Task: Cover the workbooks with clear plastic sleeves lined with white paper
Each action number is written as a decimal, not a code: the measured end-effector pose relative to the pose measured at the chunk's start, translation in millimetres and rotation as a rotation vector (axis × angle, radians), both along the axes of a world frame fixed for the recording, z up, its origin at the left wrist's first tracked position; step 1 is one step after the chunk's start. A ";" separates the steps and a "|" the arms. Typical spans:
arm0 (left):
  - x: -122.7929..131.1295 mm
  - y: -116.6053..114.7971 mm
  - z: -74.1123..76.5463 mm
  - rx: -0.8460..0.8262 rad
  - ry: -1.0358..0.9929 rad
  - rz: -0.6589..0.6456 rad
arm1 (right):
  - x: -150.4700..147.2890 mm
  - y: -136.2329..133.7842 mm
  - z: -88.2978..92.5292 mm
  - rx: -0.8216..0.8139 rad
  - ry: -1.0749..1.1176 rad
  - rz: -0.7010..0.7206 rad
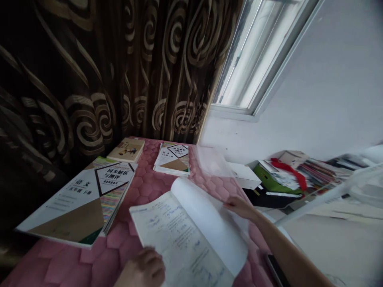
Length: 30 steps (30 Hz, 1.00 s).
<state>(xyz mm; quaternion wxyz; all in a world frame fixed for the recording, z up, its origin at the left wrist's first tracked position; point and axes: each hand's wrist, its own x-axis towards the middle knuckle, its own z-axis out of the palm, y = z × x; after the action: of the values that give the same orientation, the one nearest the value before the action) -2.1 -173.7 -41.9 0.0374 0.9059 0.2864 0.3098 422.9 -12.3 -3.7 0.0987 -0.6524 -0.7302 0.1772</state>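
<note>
An open workbook (179, 235) with handwritten lines lies on the pink quilted table cover (140, 187). My left hand (143, 269) rests on the workbook's near left edge, fingers curled into a loose fist. My right hand (239, 207) reaches over the right side and pinches a white page (206, 215) that curves up, half turned. What lies under that page is hidden.
A large book (80, 199) lies at the left, a similar one (173, 157) at the back, a small one (127, 150) beside it. A dark patterned curtain (104, 67) and a window (254, 56) stand behind. Stacked papers and books (287, 171) lie at right, with a dark phone (277, 271) near the table's edge.
</note>
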 end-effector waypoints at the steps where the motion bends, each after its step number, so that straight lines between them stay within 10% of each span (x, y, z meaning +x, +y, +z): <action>1: -9.3 8.0 9.3 0.007 -0.014 0.028 | 10.6 -12.1 -6.0 -0.008 -0.002 -0.064; 7: -38.8 67.1 20.6 -0.085 -0.159 0.302 | 42.9 -73.4 -36.4 -0.110 0.104 -0.376; 15: -42.2 132.6 17.7 -0.252 -0.310 0.600 | 25.0 -76.3 -31.3 -0.075 0.029 -0.355; 30: -50.2 139.4 4.4 -0.437 -0.435 0.580 | 3.8 -68.0 -20.2 0.044 0.148 -0.416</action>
<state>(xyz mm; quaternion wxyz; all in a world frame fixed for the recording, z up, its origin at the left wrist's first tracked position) -52.3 -34.4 -37.5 0.1995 0.6722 0.5737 0.4234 426.7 -80.3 -23.9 0.2006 -0.7720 -0.5742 0.1846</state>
